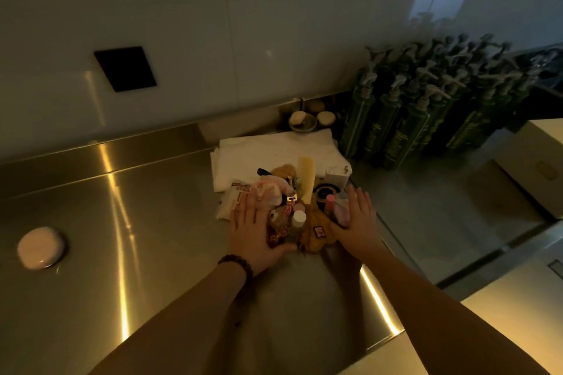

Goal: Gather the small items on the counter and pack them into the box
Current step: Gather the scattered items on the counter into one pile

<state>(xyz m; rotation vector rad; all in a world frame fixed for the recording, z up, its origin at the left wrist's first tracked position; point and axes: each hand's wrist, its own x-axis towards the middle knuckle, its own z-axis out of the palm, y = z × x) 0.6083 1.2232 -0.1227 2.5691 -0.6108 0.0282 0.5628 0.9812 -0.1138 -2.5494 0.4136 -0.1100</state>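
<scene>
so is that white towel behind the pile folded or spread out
Folded. The white towel lies as a neat rectangle on the counter, with stacked layers showing along its left edge. The pile of small items overlaps its near edge.

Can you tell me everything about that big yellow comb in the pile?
The comb is pale yellow, long and flat, maybe plastic or wood. It lies at the back of the pile of small things, its far end resting on the folded white towel. Fine teeth run along its left edge. Neither hand touches it.

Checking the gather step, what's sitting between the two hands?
Head view: the pile of small items lies between left hand and right hand.
</scene>
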